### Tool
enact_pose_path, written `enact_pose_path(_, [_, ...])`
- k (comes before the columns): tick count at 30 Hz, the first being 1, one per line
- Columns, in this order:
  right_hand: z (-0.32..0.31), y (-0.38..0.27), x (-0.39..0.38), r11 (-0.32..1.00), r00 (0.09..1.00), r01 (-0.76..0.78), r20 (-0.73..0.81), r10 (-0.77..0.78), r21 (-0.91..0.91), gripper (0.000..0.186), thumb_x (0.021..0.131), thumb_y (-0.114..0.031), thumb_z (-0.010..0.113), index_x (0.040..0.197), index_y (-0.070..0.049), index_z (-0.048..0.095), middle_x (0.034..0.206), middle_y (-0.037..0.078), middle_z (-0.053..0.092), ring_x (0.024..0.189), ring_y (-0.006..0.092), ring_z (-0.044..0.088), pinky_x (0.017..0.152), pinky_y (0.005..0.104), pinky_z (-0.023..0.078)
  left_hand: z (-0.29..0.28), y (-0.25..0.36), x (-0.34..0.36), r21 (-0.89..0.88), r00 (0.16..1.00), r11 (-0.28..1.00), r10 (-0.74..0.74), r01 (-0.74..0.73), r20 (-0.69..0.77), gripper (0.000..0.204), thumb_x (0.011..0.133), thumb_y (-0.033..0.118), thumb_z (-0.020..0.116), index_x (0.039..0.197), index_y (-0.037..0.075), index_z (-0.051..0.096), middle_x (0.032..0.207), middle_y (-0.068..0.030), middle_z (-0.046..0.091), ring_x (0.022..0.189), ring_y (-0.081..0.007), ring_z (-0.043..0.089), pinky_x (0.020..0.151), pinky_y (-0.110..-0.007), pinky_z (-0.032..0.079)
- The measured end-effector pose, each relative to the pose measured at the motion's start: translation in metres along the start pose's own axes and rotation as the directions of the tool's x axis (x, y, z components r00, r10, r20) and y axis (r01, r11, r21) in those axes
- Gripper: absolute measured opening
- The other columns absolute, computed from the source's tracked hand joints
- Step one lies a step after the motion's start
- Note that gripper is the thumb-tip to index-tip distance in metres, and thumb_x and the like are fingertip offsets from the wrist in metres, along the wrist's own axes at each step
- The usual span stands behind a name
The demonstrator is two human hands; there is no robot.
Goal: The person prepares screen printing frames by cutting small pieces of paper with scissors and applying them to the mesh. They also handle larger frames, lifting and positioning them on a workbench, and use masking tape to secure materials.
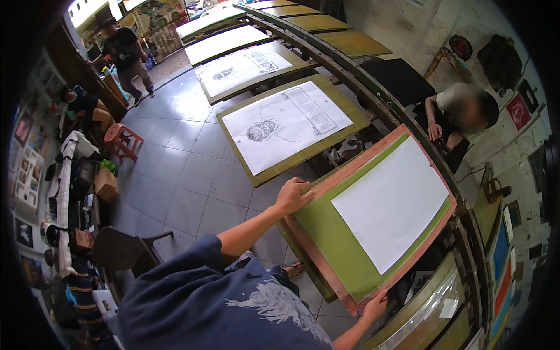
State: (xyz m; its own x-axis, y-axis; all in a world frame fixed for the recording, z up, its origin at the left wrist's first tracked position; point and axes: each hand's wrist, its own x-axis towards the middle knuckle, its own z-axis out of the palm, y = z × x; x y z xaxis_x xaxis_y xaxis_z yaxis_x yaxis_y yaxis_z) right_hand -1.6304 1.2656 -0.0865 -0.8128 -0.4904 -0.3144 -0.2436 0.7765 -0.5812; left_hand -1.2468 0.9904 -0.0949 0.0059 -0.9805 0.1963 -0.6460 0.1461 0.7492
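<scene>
Head view: holding a flat, rectangular green panel with a reddish frame [344, 251], topped by a blank white paper sheet [394, 201]. Gripped by the bare left hand [293, 196], closed over the upper-left corner, and the bare right hand [374, 307], closed around the lower corner. Held beside a long dark rail [382, 96], near an olive-green rectangular board [344, 105] bearing a white sheet with grey drawings [286, 122]
</scene>
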Motion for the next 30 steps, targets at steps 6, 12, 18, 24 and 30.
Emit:
enact_pose_path(6, [0.012,-0.092,-0.059,0.834,0.704,0.458,-0.447,-0.552,-0.308,0.052,0.094,-0.024,0.069,0.137,0.002,0.056,0.136,0.027,0.054,0.131,0.0435,0.046,0.112,0.0536,0.035,-0.095,-0.057,-0.035,-0.29,0.993,0.951,-0.087,0.107,0.079,0.035,0.095,0.027,0.072,0.117,0.0,0.074,0.116,-0.0175,0.072,0.098,-0.0222,0.07,0.082,-0.033,0.056])
enact_pose_path(12, [0.129,-0.21,-0.194,0.677,0.596,0.722,-0.367,-0.714,-0.143,0.055,0.093,-0.029,0.073,0.139,-0.006,0.053,0.152,0.028,0.033,0.139,0.046,0.039,0.112,0.0523,0.038,-0.237,-0.189,-0.099,-0.29,0.845,0.804,-0.534,0.519,0.033,0.035,0.1,0.028,0.067,0.125,0.004,0.072,0.11,-0.0085,0.072,0.099,-0.0152,0.068,0.081,-0.026,0.052])
enact_pose_path(18, [0.266,-0.28,-0.342,0.58,0.597,0.792,-0.044,-0.801,0.188,0.048,0.092,-0.025,0.075,0.133,-0.007,0.059,0.153,0.026,0.031,0.137,0.0428,0.043,0.103,0.0481,0.048,-0.378,-0.328,-0.143,-0.346,0.704,0.696,-0.699,0.629,-0.127,0.043,0.102,0.036,0.063,0.131,0.004,0.069,0.116,-0.0101,0.073,0.102,-0.0198,0.069,0.082,-0.031,0.052])
enact_pose_path(24, [0.35,-0.337,-0.413,0.54,0.526,0.796,0.13,-0.84,0.273,0.046,0.09,-0.023,0.076,0.131,-0.009,0.062,0.152,0.023,0.037,0.13,0.0398,0.052,0.099,0.047,0.051,-0.469,-0.406,-0.116,-0.351,0.699,0.714,-0.688,0.606,-0.193,0.043,0.103,0.036,0.062,0.13,0.003,0.068,0.117,-0.0106,0.073,0.103,-0.0207,0.069,0.082,-0.033,0.053])
enact_pose_path(30, [0.435,-0.429,-0.429,0.46,0.419,0.838,0.193,-0.887,0.294,0.038,0.089,-0.022,0.076,0.123,-0.007,0.066,0.142,0.019,0.048,0.12,0.038,0.06,0.096,0.0468,0.053,-0.507,-0.448,-0.049,-0.457,0.687,0.72,-0.673,0.522,-0.275,0.036,0.102,0.031,0.064,0.123,0.002,0.072,0.11,-0.0085,0.075,0.095,-0.0185,0.071,0.078,-0.032,0.054])
